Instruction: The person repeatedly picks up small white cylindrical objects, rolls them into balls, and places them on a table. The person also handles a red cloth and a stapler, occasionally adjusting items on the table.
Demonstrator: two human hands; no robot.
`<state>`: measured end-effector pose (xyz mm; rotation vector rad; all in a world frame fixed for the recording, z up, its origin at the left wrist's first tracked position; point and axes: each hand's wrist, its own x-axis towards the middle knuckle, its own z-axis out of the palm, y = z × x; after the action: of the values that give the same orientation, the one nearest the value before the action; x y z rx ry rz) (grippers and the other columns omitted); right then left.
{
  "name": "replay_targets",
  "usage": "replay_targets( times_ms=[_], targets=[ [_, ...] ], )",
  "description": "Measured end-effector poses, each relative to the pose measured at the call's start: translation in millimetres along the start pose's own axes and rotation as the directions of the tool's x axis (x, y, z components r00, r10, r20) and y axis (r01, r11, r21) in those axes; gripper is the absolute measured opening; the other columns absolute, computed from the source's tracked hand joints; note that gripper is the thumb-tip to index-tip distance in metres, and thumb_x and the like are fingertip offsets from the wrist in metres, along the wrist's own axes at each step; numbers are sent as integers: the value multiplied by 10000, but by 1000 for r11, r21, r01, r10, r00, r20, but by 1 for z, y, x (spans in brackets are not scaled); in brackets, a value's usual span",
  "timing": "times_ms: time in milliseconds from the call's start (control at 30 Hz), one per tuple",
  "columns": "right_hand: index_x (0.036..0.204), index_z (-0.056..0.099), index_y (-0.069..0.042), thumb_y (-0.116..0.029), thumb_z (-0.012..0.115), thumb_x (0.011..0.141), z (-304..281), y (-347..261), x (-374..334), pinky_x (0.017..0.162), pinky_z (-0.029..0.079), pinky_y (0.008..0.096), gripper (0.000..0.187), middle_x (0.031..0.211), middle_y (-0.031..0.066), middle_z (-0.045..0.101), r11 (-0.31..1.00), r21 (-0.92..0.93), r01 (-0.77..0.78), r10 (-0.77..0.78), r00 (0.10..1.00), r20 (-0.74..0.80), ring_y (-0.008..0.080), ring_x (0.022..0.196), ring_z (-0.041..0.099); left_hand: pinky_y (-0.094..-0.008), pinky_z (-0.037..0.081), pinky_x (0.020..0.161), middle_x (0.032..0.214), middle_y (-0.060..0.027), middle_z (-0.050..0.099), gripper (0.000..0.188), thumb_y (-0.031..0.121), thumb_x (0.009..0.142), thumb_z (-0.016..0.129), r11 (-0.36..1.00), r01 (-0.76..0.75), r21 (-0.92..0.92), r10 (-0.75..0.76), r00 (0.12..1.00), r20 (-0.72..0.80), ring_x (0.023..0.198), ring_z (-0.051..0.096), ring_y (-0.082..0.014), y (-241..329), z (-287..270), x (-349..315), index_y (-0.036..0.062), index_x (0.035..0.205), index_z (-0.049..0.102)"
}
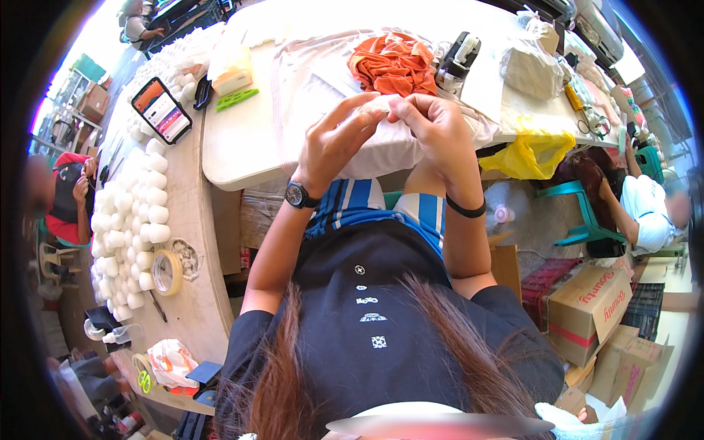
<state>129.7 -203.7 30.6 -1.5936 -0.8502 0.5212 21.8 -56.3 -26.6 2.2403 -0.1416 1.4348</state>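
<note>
Over the near part of the white table, both my hands are raised with their fingertips almost meeting. Thumb and fingers of my right hand [442,136] are pinched together. My left hand [330,150], below a dark wristwatch [297,195], is bent in a pinch too. Between the fingertips shows something small and pale, too bright against the cloth to name. Under the hands a thin white cloth [308,62] with stripes lies spread on the table. A crumpled orange cloth [392,64] sits just beyond them, beside a black and white device [460,62].
At left, many white rounded pieces [132,227] crowd a wooden table, with a tape roll [167,272] and a phone [161,110]. A yellow plastic bag [532,152] hangs off the right edge. Cardboard boxes [589,312] stand at lower right. People sit on both sides.
</note>
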Motion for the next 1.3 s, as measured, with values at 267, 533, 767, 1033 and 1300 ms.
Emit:
replay_targets(
  times_ms=[267,533,767,1033,1300],
  targets=[
    [910,695,40,-242,641,994,27,19,6,674,493,256,299,809,84,719,976,-10,217,-217,969,-115,93,729,637,-315,595,704,1055,-129,741,149,79,843,779,983,138,-124,-139,990,-6,865,744,-233,-7,-8,13,62,977,716],
    [798,733,-79,-488,510,1018,40,30,34,536,464,351,515,656,83,680,904,-413,109,-182,973,-141,243,572,652,-268,510,836,1094,-100,726,160,44,852,789,805,427,-411,-401,903,153,1146,645,-184,-32,-22,23,43,986,701],
    [843,686,-103,-426,679,907,42,40,37,572,485,377,329,755,68,662,778,-580,241,-423,883,-201,245,652,649,-172,349,572,1020,-23,740,182,116,831,827,834,461,-302,-482,876,6,641,441,-5,-24,-18,28,80,968,713],
    [1151,630,25,-477,599,934,-46,87,77,1008,413,472,548,1101,264,609,845,-491,-214,-320,534,-783,402,1135,530,-182,238,493,983,-4,751,214,160,810,854,887,406,-222,-426,903,-52,567,270,6,-27,-15,26,85,966,727],
    [883,746,39,-638,693,834,-110,126,126,742,496,368,681,743,139,691,958,-116,-264,110,706,-700,235,719,630,-184,281,516,1066,-39,759,247,156,817,846,912,350,-215,-376,922,-91,585,315,0,-22,-13,24,83,1017,720]
  ],
)
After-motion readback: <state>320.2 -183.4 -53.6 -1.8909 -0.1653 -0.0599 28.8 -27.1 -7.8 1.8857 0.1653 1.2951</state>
